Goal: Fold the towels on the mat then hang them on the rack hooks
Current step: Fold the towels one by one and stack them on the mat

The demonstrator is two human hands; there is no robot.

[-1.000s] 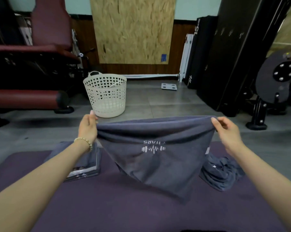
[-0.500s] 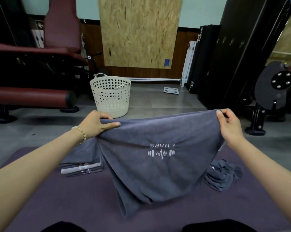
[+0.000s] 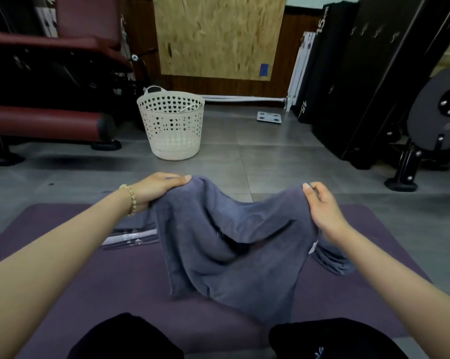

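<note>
Over the mat (image 3: 130, 275), left hand (image 3: 159, 189) and right hand (image 3: 325, 211) each keep a closed grip on a top corner of the towel (image 3: 231, 242). Its middle sags, so uneven lowering could crease the fold.

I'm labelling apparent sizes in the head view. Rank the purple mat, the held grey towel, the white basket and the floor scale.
1. purple mat
2. grey towel
3. white basket
4. floor scale
The basket and scale stand farther from the camera, so the towel-over-basket order is apparent only.
</note>
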